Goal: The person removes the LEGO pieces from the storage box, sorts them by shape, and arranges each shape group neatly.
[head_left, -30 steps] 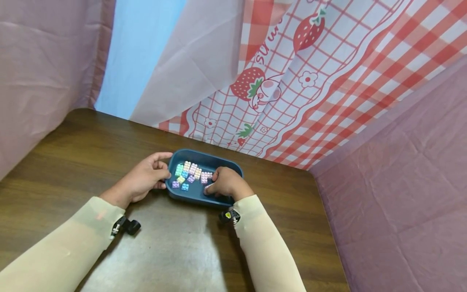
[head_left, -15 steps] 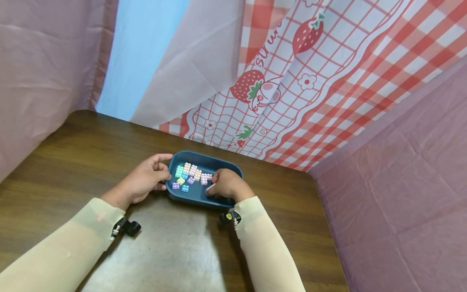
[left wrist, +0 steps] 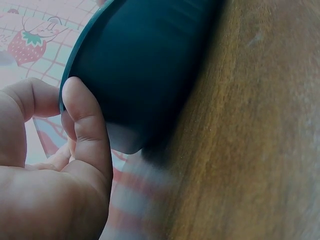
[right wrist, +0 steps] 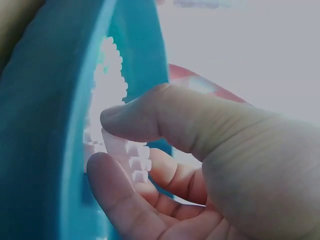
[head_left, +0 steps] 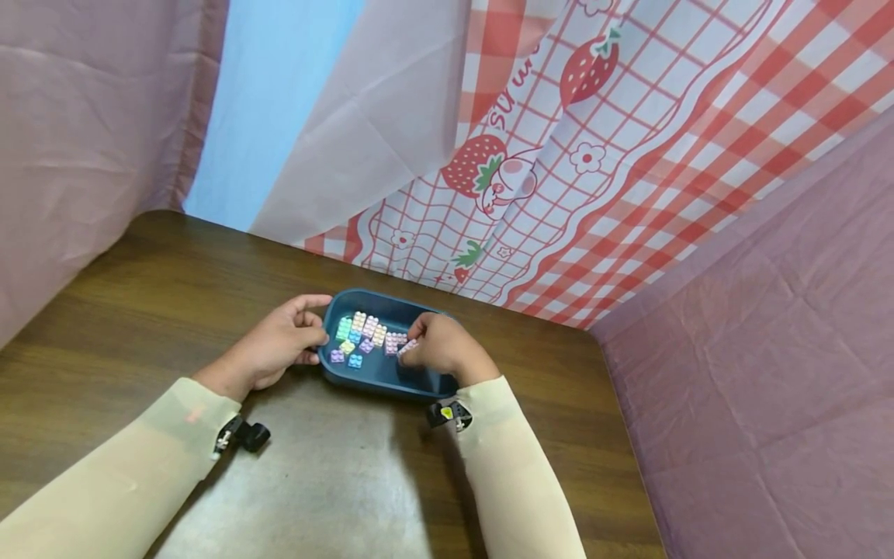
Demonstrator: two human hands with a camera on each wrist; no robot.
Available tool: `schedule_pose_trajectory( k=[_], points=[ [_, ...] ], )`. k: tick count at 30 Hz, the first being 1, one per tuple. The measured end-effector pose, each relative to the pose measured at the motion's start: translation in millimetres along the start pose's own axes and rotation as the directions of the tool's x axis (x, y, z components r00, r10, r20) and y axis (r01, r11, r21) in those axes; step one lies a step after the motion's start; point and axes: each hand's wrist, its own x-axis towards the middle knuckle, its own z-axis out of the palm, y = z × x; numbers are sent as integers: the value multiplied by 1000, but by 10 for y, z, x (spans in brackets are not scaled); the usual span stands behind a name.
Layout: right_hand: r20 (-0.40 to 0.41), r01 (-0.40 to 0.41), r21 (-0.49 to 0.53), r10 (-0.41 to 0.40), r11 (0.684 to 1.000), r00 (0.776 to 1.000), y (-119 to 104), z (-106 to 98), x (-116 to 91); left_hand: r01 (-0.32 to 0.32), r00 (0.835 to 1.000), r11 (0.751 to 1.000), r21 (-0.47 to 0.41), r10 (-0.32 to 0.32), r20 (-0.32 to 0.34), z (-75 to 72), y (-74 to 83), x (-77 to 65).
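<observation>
A dark blue oblong tray (head_left: 398, 308) with rounded corners sits on the wooden table. My left hand (head_left: 275, 341) pinches its left end; in the left wrist view the thumb (left wrist: 82, 110) lies against the tray's outer wall at the rim. Inside, several pastel studded toy bricks (head_left: 358, 320) lie flat, mostly toward the left. My right hand (head_left: 450, 349) reaches over the tray's right part. Between its thumb and fingers it pinches a pale pink toy brick (right wrist: 120, 146), tilted, its studs facing the palm. Another pink brick (head_left: 393, 341) lies just left of it.
A red-and-white checked strawberry cloth (head_left: 510, 186) hangs close behind the tray. Pinkish curtains (head_left: 761, 373) close in the table (head_left: 140, 310) at left and right. Small black cameras (head_left: 244, 435) are strapped at both wrists.
The right hand has shifted slightly up and to the right, bringing the pinched pink brick off its spot and nearer the other pink brick. The left hand has stayed at the tray's end.
</observation>
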Motion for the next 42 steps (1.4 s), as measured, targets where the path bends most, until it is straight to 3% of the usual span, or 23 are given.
schedule_pose_trajectory(
  k=[13,25,33,42],
  points=[
    [9,82,79,-83,994,997,-245,-125,-261,-8,1000,1000,-5,8,-3,4,-21,18],
    [37,168,34,-170,985,985,-585,-86,-576,3,1000,1000,7,-3,-9,3,-7,17],
    [61,302,34,-304,953,951,-683,91,-711,-19,1000,1000,-6,19,5,-13,-19,3],
    [104,344,-2,-342,939,934,-771,259,-811,-43,999,999,-18,43,14,-9,-17,4]
  ],
)
